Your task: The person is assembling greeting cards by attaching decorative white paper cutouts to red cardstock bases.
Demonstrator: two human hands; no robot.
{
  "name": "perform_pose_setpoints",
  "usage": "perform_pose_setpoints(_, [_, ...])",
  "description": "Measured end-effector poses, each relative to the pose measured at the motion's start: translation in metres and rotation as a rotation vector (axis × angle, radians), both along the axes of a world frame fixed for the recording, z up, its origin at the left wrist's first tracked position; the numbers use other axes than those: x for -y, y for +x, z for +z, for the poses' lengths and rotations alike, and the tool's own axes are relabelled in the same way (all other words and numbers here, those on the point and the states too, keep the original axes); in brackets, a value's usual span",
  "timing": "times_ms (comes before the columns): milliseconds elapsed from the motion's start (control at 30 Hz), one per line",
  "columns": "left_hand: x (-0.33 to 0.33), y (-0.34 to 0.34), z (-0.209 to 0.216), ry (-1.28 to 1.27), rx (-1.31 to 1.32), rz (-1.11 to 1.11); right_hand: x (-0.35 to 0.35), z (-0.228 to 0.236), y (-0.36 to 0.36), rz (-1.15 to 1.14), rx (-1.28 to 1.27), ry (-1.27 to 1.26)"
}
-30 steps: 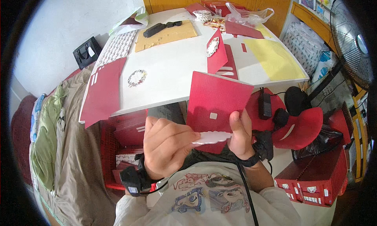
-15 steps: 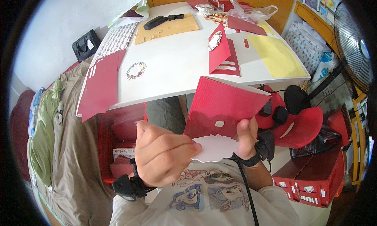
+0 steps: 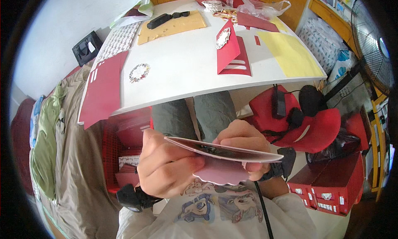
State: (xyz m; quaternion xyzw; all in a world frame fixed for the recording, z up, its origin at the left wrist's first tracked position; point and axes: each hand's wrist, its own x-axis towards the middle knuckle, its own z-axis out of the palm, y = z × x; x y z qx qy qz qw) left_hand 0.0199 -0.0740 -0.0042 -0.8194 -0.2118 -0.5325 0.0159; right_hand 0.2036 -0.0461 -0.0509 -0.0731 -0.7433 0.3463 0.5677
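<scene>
Over my lap, the red folded card (image 3: 224,151) is turned almost edge-on, so little of its face shows. My right hand (image 3: 244,141) is closed round it, fingers on the far side and thumb beneath. A pale, wavy-edged label (image 3: 222,172) hangs just under the card; my left hand (image 3: 166,166) is closed in a pinch at the label's left end, against the card's left part. Whether label and card touch cannot be made out. On the table (image 3: 178,73) ahead stands another red folded card (image 3: 227,52) bearing an ornate label.
A wreath-shaped cutout (image 3: 139,73) and red sheets (image 3: 103,89) lie at the table's left, a yellow sheet (image 3: 294,54) at its right. Farther back are a brown envelope (image 3: 170,27) and a plastic bag (image 3: 261,7). Red chair (image 3: 311,135) and crate (image 3: 331,189) stand right.
The red card has tipped from showing its broad face to nearly edge-on, coming down over the label. My right hand has moved up round the card's far side; the left keeps its pinch.
</scene>
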Motion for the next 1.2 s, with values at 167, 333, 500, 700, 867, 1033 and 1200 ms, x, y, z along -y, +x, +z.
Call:
perform_pose_setpoints(167, [0.002, 0.000, -0.006, -0.138, 0.039, 0.009, 0.003, 0.000, 0.002, 0.042, 0.082, -0.122])
perform_pose_setpoints(333, [-0.001, 0.006, -0.011, -0.300, 0.129, 0.044, 0.014, 0.002, -0.004, -0.054, 0.007, -0.343])
perform_pose_setpoints(500, [-0.007, 0.006, -0.017, -0.386, 0.178, 0.102, 0.007, 0.007, -0.012, -0.049, -0.098, -0.345])
perform_pose_setpoints(700, [-0.012, 0.007, -0.018, -0.527, 0.183, 0.100, 0.003, 0.007, -0.016, -0.096, -0.128, -0.377])
perform_pose_setpoints(867, [-0.016, 0.008, -0.022, -0.571, 0.266, 0.110, 0.001, 0.003, -0.015, -0.110, -0.110, -0.387])
perform_pose_setpoints(1033, [-0.013, 0.009, -0.021, -0.587, 0.270, 0.137, 0.002, 0.005, -0.013, -0.124, -0.062, -0.354])
perform_pose_setpoints(1200, [-0.011, 0.010, -0.020, -0.582, 0.230, 0.121, 0.005, 0.003, -0.014, -0.141, -0.090, -0.352])
